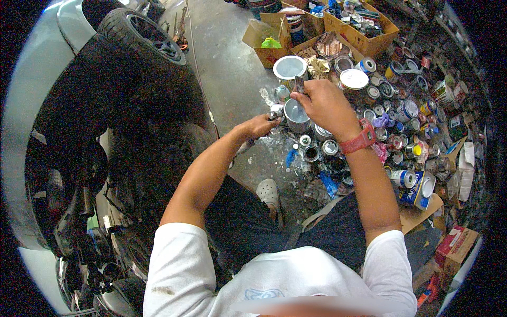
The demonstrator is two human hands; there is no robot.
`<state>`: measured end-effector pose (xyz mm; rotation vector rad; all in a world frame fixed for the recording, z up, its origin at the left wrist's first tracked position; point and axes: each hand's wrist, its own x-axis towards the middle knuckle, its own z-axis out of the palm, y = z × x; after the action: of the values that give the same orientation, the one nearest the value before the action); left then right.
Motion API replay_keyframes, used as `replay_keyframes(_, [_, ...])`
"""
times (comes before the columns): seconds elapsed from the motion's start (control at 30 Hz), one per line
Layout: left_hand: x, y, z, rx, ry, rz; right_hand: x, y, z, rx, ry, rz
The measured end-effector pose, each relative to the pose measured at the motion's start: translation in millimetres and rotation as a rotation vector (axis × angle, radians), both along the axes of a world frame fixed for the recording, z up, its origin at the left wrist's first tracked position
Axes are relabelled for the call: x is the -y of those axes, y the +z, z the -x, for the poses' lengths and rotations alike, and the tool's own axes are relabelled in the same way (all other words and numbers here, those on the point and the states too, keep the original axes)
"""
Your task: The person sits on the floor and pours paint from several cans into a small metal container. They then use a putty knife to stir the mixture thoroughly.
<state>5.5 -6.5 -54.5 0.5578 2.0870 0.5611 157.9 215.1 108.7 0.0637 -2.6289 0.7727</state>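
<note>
My left hand is closed around what looks like a spray gun, mostly hidden by the fingers, with a metallic part showing below the wrist. Just right of it stands an open grey can with pale, greyish contents. Above that can, my right hand pinches a flat dark strip that points upward; its exact kind is unclear. Behind the strip sits a larger open pail, pale inside. A small clear bottle is between the two containers.
Many paint cans crowd the floor on the right. Cardboard boxes with supplies stand at the back. A car wheel and pale car body fill the left. A thin hose crosses the concrete floor.
</note>
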Motion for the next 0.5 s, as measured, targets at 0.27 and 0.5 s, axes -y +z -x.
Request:
replay_keyframes(0.27, [0,3,-1,0.024,0.015,-0.008,-1,-1,-1,-0.050,0.023,0.036])
replay_keyframes(0.5, [-1,11,-4,0.005,0.028,0.027,-1,-1,-1,-0.029,0.034,0.038])
